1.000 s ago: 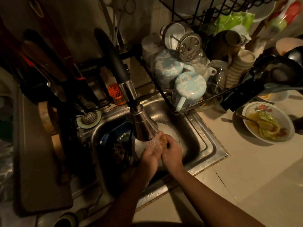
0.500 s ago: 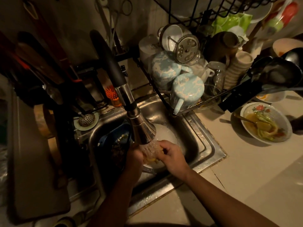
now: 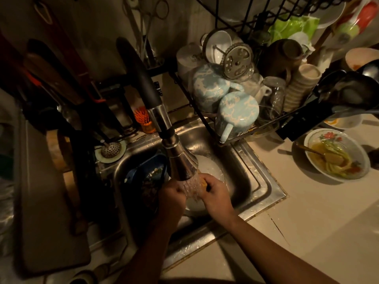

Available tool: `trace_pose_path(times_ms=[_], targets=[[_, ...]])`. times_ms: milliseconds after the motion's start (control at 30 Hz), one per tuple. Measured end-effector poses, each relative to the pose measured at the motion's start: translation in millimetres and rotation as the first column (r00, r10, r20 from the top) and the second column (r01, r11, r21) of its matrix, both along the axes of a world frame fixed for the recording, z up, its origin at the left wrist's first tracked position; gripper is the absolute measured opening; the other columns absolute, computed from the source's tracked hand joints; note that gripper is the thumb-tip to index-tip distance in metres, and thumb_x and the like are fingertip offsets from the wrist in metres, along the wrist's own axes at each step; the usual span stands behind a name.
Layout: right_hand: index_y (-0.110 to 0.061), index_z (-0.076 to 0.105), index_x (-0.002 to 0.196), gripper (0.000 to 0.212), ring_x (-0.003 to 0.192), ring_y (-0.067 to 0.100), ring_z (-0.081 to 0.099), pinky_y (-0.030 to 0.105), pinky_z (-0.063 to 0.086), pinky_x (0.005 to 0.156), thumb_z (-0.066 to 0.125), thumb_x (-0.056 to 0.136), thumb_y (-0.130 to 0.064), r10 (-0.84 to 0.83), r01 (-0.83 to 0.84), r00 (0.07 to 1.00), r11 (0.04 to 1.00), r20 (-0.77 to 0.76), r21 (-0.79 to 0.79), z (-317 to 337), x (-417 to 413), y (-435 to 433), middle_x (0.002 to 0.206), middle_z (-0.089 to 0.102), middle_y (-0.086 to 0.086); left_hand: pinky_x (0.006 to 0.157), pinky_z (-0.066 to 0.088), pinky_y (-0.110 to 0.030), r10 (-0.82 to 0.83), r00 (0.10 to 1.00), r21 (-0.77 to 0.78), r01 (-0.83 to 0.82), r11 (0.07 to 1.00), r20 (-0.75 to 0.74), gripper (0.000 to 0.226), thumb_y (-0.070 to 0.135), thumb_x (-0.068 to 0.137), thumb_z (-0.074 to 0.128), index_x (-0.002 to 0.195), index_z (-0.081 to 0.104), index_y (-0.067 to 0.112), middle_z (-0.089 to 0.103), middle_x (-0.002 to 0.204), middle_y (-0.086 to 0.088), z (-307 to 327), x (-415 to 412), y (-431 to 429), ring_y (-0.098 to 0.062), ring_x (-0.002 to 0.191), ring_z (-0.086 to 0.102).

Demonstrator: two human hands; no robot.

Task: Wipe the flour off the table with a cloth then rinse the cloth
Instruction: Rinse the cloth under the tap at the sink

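Observation:
Both my hands are together over the steel sink (image 3: pixel 254 187), under running water from the faucet head (image 3: pixel 180 160). A small yellow cloth (image 3: pixel 203 182) shows only as a sliver between them. My left hand (image 3: pixel 173 194) and my right hand (image 3: pixel 215 194) are closed on it, with the water stream falling between them. A white plate (image 3: pixel 209 166) lies in the sink beneath my hands. Most of the cloth is hidden by my fingers and the water.
A blue basin (image 3: pixel 143 173) with scraps sits in the sink's left part. A dish rack (image 3: pixel 235 95) full of mugs and cups overhangs the sink's back right. A bowl of leftover food (image 3: pixel 336 154) stands on the beige counter (image 3: pixel 320 212). A dark board (image 3: pixel 51 201) lies at left.
My hands shifted a little while rubbing the cloth under the stream; the left hand dropped lower and left, then came back toward the right hand. Water keeps running.

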State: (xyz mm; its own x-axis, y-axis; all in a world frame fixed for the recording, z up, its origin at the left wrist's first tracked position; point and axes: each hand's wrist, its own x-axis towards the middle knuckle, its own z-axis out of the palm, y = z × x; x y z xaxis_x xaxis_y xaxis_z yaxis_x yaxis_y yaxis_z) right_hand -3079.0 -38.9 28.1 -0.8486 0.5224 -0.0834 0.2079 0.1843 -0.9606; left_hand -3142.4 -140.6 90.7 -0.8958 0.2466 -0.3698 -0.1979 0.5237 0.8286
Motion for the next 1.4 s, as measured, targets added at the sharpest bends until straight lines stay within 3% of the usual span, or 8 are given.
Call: trace_pose_path(times_ms=[167,467,633,767,900,1033,1167,1400], targets=[[-0.034,0.071,0.088,0.016,0.067,0.001,0.062,0.023,0.045,0.064,0.065,0.094,-0.021,-0.226,0.228,0.970,0.974,0.093,-0.007,-2.6,-17.3,2.5,0.074,0.068,-0.014,0.055,0.039,0.001,0.023,0.999,0.011,-0.022,1.000,-0.043,0.014,-0.017,0.081,0.057,0.090,0.067,-0.013,0.057,0.069,0.008,0.1,7.7,-1.7,0.010,0.054,0.054],[-0.015,0.072,0.107,0.018,0.088,0.025,0.068,0.052,0.056,0.085,0.068,0.092,-0.025,0.034,-0.017,0.998,0.960,0.058,-0.278,-1.4,7.6,11.0,0.097,0.072,0.009,0.060,0.038,0.003,0.007,0.996,-0.009,-0.007,1.000,-0.089,0.024,-0.021,0.079,0.049,0.088,0.067,-0.008,0.061,0.079,-0.004,-13.4,2.0,-4.1,-0.015,0.076,0.060],[-0.011,0.060,0.128,0.047,0.120,0.039,0.060,0.056,0.044,0.106,0.045,0.101,-0.046,0.075,0.093,0.986,0.485,0.148,-0.870,11.5,17.4,13.8,0.125,0.068,0.017,0.069,0.043,-0.014,-0.015,0.998,0.062,0.019,0.998,-0.063,0.031,-0.017,0.084,0.047,0.072,0.057,0.009,0.055,0.069,0.006,-17.0,-3.2,-4.0,-0.013,0.070,0.059],[-0.004,0.055,0.125,0.029,0.114,0.039,0.064,0.050,0.060,0.084,0.045,0.104,-0.023,-0.028,0.168,0.986,0.225,0.166,-0.960,21.6,9.8,18.3,0.124,0.066,0.023,0.072,0.057,-0.033,-0.088,0.995,0.120,0.094,0.988,-0.053,0.019,-0.015,0.080,0.052,0.085,0.066,-0.003,0.069,0.080,-0.010,-21.5,-2.9,-17.2,-0.014,0.076,0.068],[-0.006,0.055,0.132,0.033,0.123,0.041,0.059,0.045,0.058,0.089,0.042,0.102,-0.001,-0.174,0.178,0.977,0.329,0.126,-0.927,20.4,5.2,21.2,0.132,0.060,0.029,0.080,0.056,-0.050,-0.061,0.996,0.124,0.068,0.990,-0.066,0.030,-0.005,0.081,0.059,0.093,0.069,0.021,0.071,0.090,0.000,-34.0,-4.3,-26.3,-0.020,0.088,0.068],[-0.008,0.054,0.135,0.056,0.112,0.033,0.064,0.035,0.058,0.087,0.054,0.081,0.005,-0.093,-0.004,0.994,0.535,-0.063,-0.845,17.8,10.5,11.0,0.125,0.065,0.020,0.082,0.055,-0.028,-0.132,0.991,0.191,0.127,0.973,0.014,0.046,-0.010,0.083,0.054,0.102,0.065,0.029,0.070,0.102,0.005,-28.2,0.0,-18.0,-0.014,0.100,0.067],[-0.011,0.052,0.137,0.060,0.118,0.020,0.063,0.032,0.056,0.090,0.055,0.085,0.020,0.068,-0.120,0.990,0.866,-0.124,-0.486,21.3,15.5,10.3,0.120,0.069,-0.004,0.090,0.052,-0.020,-0.188,0.980,0.243,0.169,0.955,0.060,0.045,-0.013,0.087,0.047,0.123,0.059,0.011,0.066,0.117,0.000,-26.4,4.9,-13.0,-0.008,0.108,0.062],[-0.018,0.050,0.136,0.050,0.101,0.014,0.069,0.031,0.056,0.091,0.066,0.090,-0.005,0.104,-0.121,0.992,0.922,-0.065,-0.369,20.6,15.7,24.0,0.106,0.069,0.005,0.081,0.054,-0.033,-0.106,0.990,0.080,0.114,0.990,-0.094,0.019,0.011,0.082,0.056,0.099,0.065,0.013,0.068,0.094,0.005,-32.3,1.4,-21.2,-0.002,0.088,0.064]])
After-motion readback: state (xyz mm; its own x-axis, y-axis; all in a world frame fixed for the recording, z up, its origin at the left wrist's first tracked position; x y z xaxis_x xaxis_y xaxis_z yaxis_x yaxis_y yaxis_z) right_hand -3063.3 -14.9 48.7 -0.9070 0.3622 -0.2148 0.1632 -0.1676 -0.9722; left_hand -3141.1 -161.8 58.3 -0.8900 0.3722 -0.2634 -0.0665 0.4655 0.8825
